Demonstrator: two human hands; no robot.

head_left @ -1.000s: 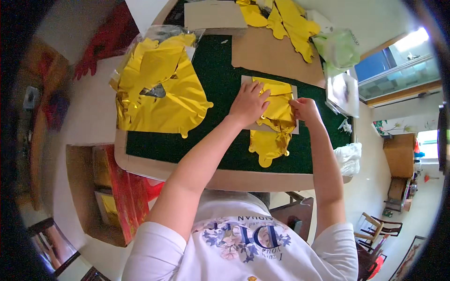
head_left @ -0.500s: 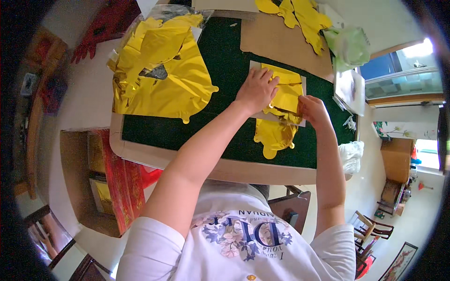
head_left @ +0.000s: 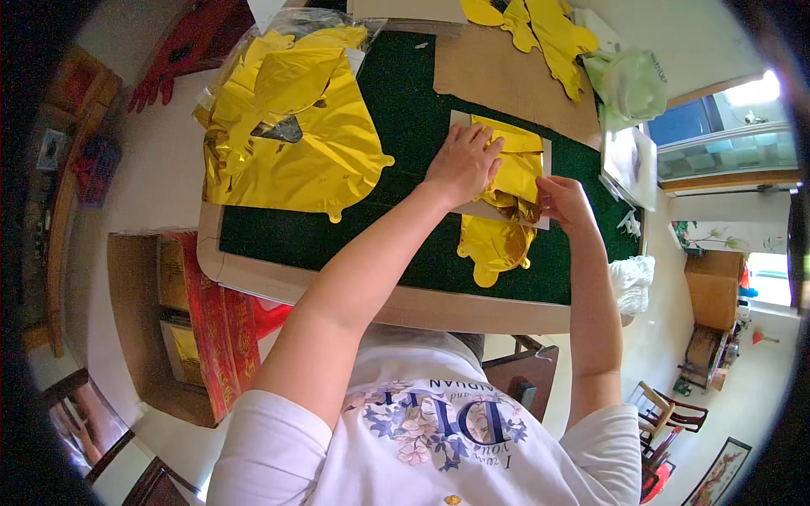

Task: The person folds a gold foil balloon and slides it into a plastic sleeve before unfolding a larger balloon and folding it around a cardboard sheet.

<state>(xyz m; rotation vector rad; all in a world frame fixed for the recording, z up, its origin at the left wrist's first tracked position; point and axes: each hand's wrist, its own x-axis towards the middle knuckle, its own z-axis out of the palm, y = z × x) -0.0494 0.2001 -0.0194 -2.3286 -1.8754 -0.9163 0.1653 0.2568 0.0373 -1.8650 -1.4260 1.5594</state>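
A flat gold foil balloon [head_left: 516,169] is folded over a pale rectangular card [head_left: 547,160] on the dark green table mat. Its lower part, with rounded tabs [head_left: 496,249], hangs past the card's near edge. My left hand [head_left: 462,164] rests flat on the balloon's left side, fingers stretched out and pressing the foil. At the right edge my right hand [head_left: 564,202] pinches the foil between thumb and fingers; the fingertips are partly hidden. To the left lies a stack of larger flat gold foil balloons [head_left: 312,160], partly in a clear plastic bag.
A brown cardboard sheet [head_left: 506,72] lies at the back of the table, more gold foil pieces [head_left: 553,42] on its far right. A green plastic bag [head_left: 629,84] and white string bundle [head_left: 633,282] sit along the right side. A cardboard box [head_left: 139,329] stands left of the table.
The upper foil layer on the card lies flatter, and its crease near the right edge has shifted. Both hands stay almost in the same place.
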